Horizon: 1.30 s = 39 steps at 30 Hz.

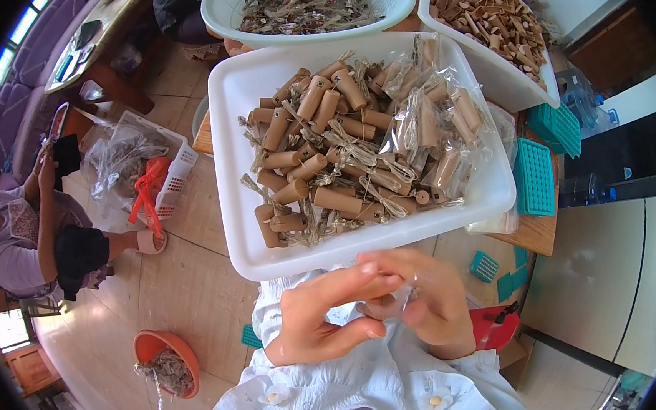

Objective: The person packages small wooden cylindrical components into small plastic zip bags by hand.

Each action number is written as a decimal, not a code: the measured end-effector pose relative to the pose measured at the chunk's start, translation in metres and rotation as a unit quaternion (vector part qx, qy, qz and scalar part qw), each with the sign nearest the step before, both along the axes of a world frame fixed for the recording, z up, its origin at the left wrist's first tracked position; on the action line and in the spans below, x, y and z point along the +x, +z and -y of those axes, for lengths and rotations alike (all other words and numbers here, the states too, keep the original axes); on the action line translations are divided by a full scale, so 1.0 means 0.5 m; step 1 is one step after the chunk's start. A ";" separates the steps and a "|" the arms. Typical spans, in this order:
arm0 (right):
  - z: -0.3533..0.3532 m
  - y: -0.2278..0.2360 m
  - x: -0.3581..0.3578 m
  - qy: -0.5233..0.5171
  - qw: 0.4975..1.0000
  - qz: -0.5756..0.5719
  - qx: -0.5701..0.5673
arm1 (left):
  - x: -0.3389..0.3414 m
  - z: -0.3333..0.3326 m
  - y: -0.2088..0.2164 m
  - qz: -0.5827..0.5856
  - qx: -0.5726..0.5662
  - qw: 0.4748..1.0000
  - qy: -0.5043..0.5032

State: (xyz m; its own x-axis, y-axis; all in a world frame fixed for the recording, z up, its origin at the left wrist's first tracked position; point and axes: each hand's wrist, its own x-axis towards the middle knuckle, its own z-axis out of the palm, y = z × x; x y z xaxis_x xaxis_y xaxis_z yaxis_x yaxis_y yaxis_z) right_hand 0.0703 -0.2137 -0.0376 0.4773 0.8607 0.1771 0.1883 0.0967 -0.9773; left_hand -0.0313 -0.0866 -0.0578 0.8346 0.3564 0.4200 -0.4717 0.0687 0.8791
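Both my hands are raised close together over my lap, just in front of a white plastic tub [370, 252]. My left hand [314, 322] has its index finger and thumb stretched apart, pointing at the other hand. My right hand [436, 300] is bent and somewhat blurred. A bit of clear plastic [411, 294] shows at its fingers; what else is between the hands is mostly hidden. Piled in the tub are tan cylinders [312, 98] with beige twine loops [355, 153]. Toward the right, several cylinders lie in clear plastic bags [418, 121].
Behind stand a pale oval basin [213, 21] of twine bundles and another white tub [487, 77] of small wooden pieces. Teal grid trays [535, 177] sit right. On the left floor are an orange bucket [193, 354] and a white crate [179, 170], with a seated person [29, 228] nearby.
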 end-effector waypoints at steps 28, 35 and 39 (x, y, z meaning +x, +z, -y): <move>0.049 0.038 -0.011 0.098 0.968 0.223 -0.056 | -0.006 -0.032 0.013 -0.090 0.335 0.911 0.224; 0.043 0.016 -0.015 -0.141 0.988 0.028 0.052 | 0.002 0.002 0.010 0.108 0.077 0.948 0.288; 0.025 -0.002 -0.020 -0.202 0.976 -0.059 0.050 | 0.001 0.000 0.004 0.004 0.114 0.990 0.084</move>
